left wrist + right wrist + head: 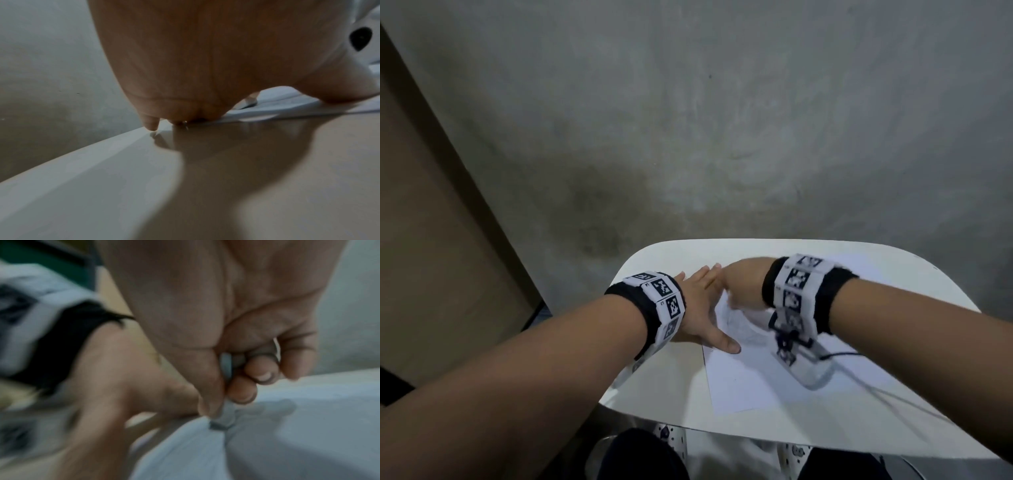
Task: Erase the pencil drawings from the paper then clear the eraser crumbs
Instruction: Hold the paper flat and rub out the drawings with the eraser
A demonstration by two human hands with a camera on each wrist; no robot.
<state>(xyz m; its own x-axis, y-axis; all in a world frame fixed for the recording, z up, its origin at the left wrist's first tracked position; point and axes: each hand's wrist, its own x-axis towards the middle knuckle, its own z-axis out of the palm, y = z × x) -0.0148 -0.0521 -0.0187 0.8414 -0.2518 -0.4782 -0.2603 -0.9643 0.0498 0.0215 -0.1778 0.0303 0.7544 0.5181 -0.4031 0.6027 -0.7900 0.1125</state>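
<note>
I am watching the erasing step, and I judge it is in the middle, not at the end. My left hand is lying flat with straight, spread fingers, holding nothing; it is pressing on the table and on the left edge of the paper, with the thumb tip resting on the sheet. My right hand is curled tight, and its thumb and first 2 fingers are pinching a small grey eraser. The eraser's lower end is sticking out below the fingertips and touching the paper, just beside the left hand's fingers. In the head view, faint pencil drawings are showing on the sheet between the 2 hands, under and beside the right hand, so I think some lines are not yet removed. The right-wrist picture is blurred, which suggests a fast rub, and the paper looks a little wrinkled near the eraser. I cannot make out any crumbs; they are too small to tell. The next move, I think, is calling for short strokes away from the holding fingers, with firm left-hand pressure so the sheet is not creasing or tearing, and only afterwards for brushing the crumbs off.
</note>
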